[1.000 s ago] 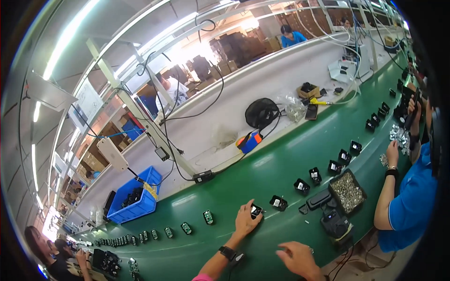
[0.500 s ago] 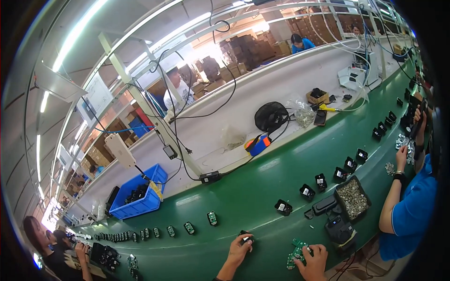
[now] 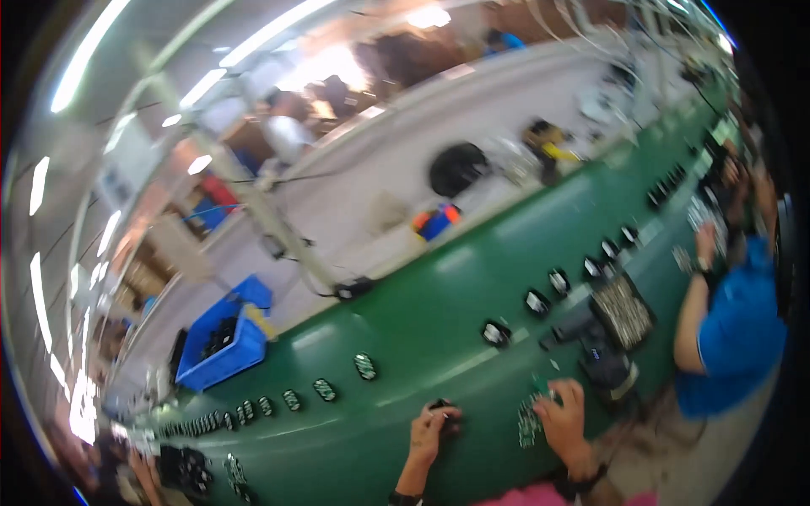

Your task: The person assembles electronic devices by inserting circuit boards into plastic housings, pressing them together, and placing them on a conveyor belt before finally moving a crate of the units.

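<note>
My left hand is closed around a small black housing, above the green work surface. My right hand is further right, its fingers bent together in a pinch. At those fingertips a small green circuit board shows, blurred by motion. Just left of that hand, a loose cluster of green circuit boards lies on the surface. Ahead of my left hand, a circuit board in a black housing begins a row running off to the left.
Open black housings stand in a line at the right. Beside them are a bin of small metal parts and a black power tool. A blue crate sits far left. A co-worker in blue works at the right.
The view has tilted and blurred. My right hand has lifted a little from the circuit board cluster, with a green board at its fingertips. My left hand keeps hold of the black housing.
</note>
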`<state>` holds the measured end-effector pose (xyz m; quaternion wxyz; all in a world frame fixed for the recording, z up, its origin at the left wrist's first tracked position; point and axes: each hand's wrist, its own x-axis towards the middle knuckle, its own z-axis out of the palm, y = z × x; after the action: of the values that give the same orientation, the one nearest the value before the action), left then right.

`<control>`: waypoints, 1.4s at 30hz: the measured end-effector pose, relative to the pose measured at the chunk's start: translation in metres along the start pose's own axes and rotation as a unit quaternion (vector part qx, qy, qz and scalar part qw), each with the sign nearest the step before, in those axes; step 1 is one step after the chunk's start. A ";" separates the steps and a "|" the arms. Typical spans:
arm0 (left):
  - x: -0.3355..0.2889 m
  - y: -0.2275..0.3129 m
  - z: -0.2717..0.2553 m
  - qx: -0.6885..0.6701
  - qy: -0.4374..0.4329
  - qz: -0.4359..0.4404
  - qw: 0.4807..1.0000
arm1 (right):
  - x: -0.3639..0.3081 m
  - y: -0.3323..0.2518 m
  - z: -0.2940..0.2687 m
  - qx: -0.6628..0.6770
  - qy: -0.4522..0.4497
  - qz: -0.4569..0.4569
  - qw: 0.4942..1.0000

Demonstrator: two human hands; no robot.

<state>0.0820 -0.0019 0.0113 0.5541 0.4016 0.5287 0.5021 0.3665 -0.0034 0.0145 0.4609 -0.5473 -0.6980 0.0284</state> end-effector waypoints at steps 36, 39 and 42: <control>-0.014 0.067 0.094 0.324 -0.104 0.129 0.931 | 0.037 -0.059 0.009 0.343 0.098 0.255 0.899; -0.014 0.068 0.091 0.243 -0.143 0.069 0.957 | 0.028 -0.060 0.005 0.390 0.052 0.285 0.874; -0.010 0.048 0.077 0.149 -0.195 0.034 0.969 | 0.027 -0.066 0.001 0.504 -0.022 0.317 0.803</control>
<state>0.1521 0.0033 0.0686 0.5630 0.5875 0.4658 0.3477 0.3180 -0.0075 0.0665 0.6218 -0.4273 -0.3831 0.5329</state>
